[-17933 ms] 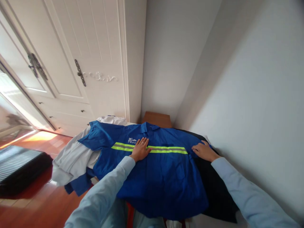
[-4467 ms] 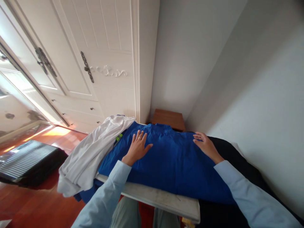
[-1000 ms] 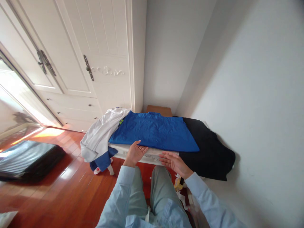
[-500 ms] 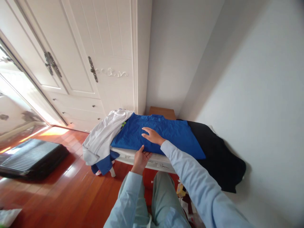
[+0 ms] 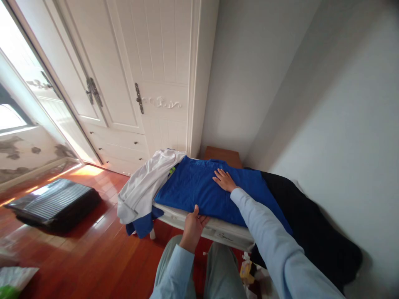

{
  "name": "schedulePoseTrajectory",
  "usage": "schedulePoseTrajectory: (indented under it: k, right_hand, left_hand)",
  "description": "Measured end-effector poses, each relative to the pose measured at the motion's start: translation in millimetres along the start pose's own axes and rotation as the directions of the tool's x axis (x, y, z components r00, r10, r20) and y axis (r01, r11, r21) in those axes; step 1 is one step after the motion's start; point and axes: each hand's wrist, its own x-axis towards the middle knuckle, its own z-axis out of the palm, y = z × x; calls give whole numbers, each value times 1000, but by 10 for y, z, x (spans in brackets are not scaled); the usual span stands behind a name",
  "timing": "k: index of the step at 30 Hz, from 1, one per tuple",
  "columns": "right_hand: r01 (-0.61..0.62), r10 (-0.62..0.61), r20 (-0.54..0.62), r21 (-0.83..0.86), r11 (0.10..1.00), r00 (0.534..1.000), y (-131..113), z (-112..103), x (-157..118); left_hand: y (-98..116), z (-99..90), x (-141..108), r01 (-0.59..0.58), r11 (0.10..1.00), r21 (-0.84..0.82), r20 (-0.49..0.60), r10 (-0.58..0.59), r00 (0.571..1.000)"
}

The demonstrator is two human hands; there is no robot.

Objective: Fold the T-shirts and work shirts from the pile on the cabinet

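Observation:
A blue shirt lies spread over a narrow white table, its collar side towards the wall. Fingers spread, my right hand rests flat on the upper middle of the cloth. My left hand is at the table's front edge, thumb up against the shirt's near hem and fingers stretched along the edge below it. A white garment is heaped at the left end and hangs over the side, with a piece of blue cloth below it. Black cloth covers the right end.
A white wardrobe stands behind on the left, with a brown wooden piece beside it. The grey wall is close on the right. A black ribbed suitcase lies on the wooden floor. Plastic bags sit beneath the table.
My right hand has moved to the right across the shirt and flattened onto it. My left hand stays at the near hem. The camera view has shifted left.

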Motion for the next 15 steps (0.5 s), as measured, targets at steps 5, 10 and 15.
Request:
schedulePoseTrajectory:
  k: [5, 10, 15]
  right_hand:
    - [-156, 156, -2, -40, 987, 988, 483, -20, -58]
    - [-281, 282, 1, -65, 958, 960, 958, -164, -162]
    - [-319, 317, -34, -69, 945, 948, 1150, -314, -275]
  left_hand:
    - [4, -12, -2, 5, 1000, -5, -7, -5, 1000]
    - [53, -38, -21, 36, 999, -34, 47, -35, 998]
    - [91, -38, -22, 68, 997, -22, 65, -67, 996]
